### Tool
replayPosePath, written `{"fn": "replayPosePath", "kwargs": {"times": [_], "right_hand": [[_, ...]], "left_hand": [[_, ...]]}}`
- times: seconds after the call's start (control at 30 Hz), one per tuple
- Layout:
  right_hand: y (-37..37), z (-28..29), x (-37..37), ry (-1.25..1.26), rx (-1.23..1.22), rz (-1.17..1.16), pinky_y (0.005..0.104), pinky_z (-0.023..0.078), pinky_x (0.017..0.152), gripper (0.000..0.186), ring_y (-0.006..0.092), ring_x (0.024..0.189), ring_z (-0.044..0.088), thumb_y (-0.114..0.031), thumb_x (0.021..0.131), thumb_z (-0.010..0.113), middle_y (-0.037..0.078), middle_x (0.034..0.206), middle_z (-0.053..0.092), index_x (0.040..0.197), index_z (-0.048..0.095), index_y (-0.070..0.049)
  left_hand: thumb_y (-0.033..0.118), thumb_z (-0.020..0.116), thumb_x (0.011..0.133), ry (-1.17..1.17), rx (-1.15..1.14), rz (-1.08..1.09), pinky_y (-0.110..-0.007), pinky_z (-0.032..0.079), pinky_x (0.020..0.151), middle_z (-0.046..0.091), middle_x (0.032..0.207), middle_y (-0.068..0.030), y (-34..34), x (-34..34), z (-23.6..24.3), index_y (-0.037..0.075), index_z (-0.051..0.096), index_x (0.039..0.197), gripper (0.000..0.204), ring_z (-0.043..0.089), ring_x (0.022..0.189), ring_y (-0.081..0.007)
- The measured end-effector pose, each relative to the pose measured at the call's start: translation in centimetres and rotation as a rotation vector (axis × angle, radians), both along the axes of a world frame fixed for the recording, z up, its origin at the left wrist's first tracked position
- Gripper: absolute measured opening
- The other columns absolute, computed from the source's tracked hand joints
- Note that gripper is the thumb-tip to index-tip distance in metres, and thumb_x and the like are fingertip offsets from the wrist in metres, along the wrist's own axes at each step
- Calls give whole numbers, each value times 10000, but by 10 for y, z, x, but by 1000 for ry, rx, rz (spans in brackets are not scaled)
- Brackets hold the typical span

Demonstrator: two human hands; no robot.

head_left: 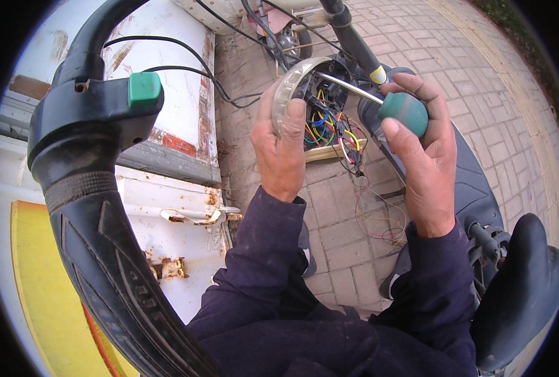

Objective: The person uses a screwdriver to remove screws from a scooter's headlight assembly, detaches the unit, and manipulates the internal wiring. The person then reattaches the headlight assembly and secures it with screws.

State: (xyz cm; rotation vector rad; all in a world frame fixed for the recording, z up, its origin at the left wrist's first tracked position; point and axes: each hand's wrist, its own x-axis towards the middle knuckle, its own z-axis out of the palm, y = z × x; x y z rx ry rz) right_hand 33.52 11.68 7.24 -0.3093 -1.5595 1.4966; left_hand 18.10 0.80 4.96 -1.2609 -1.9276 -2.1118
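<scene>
Brick paving lies below, the left hand part-closed on a round translucent-rimmed part, the right hand curled around a green-handled screwdriver

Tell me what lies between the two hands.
In the head view, the screwdriver shaft runs from the right hand toward the round cover in the left hand; coloured wires show below.

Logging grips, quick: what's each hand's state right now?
Left hand: closed, holding the round translucent lamp cover.
Right hand: closed, holding the green-handled screwdriver.
</scene>
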Motion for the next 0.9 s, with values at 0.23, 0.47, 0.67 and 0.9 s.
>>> {"fn": "replayPosePath", "kwargs": {"times": [0.23, 0.47, 0.67, 0.9], "right_hand": [[2, -1, 0, -88, -128, -45, 203, 426, 700, 502, 88, 807, 560, -382, 1015, 628, 49, 1119, 637, 1339, 575, -3], [4, -8, 2, -83, -86, -77, 209, 425, 703, 504, 79, 794, 532, -374, 997, 650, 36, 1082, 649, 1338, 583, -9], [10, -1, 7, -120, -64, -133, 255, 502, 783, 369, 104, 887, 597, -314, 937, 726, 41, 960, 625, 1122, 656, -2], [22, 12, 11, -257, -210, 227, 226, 456, 652, 146, 70, 720, 576, -180, 906, 700, -6, 795, 626, 936, 701, -37]], "left_hand": [[491, 646, 1009, -1, -20, 4, -323, 461, 1019, 675, 1234, -123, 0, 1, 1, -48, 604, 1341, 635, 608, 1131, -173], [509, 661, 995, 53, -5, 29, -338, 465, 1028, 674, 1249, -134, 3, 1, -2, -43, 596, 1365, 667, 617, 1145, -186], [496, 675, 990, -11, 12, -13, -336, 458, 1044, 669, 1262, -129, 2, 2, -2, -41, 583, 1379, 669, 614, 1157, -193], [507, 699, 970, -22, 17, -127, -334, 453, 1058, 651, 1302, -126, -6, 0, 1, -40, 572, 1397, 705, 607, 1186, -193]]}}
